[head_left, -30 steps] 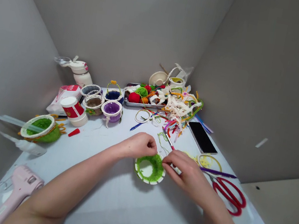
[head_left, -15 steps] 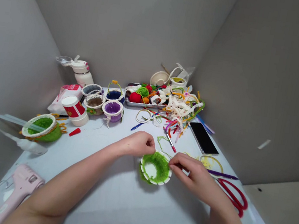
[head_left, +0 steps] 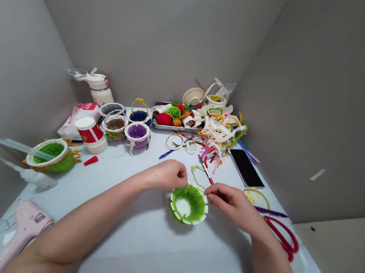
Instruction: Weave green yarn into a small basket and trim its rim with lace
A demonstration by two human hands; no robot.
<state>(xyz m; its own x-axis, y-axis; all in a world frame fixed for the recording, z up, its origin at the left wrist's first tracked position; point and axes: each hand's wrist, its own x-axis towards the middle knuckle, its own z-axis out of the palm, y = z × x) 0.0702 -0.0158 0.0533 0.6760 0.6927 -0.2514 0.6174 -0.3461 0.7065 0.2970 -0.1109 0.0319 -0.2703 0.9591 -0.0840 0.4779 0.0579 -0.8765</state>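
Observation:
A small white paper cup wound with green yarn [head_left: 189, 204] lies on the white table [head_left: 134, 250] in front of me. My left hand [head_left: 169, 174] is curled closed at the cup's far left rim, gripping it. My right hand [head_left: 232, 202] pinches at the cup's right rim, fingers pressed together on the green yarn. A loose green yarn strand [head_left: 197, 172] trails away behind the cup.
Red scissors [head_left: 282, 239] and a purple stick lie to the right, a phone [head_left: 246, 167] further back. Several yarn-covered cups [head_left: 137, 132], a tray of yarn balls [head_left: 175, 117], a strip pile and pens crowd the back. A pink glue gun [head_left: 23, 230] and green basket [head_left: 50, 154] sit left.
The cup has shifted slightly to the right. My right hand moved from above the cup to its right rim; my left hand stays at the far left rim.

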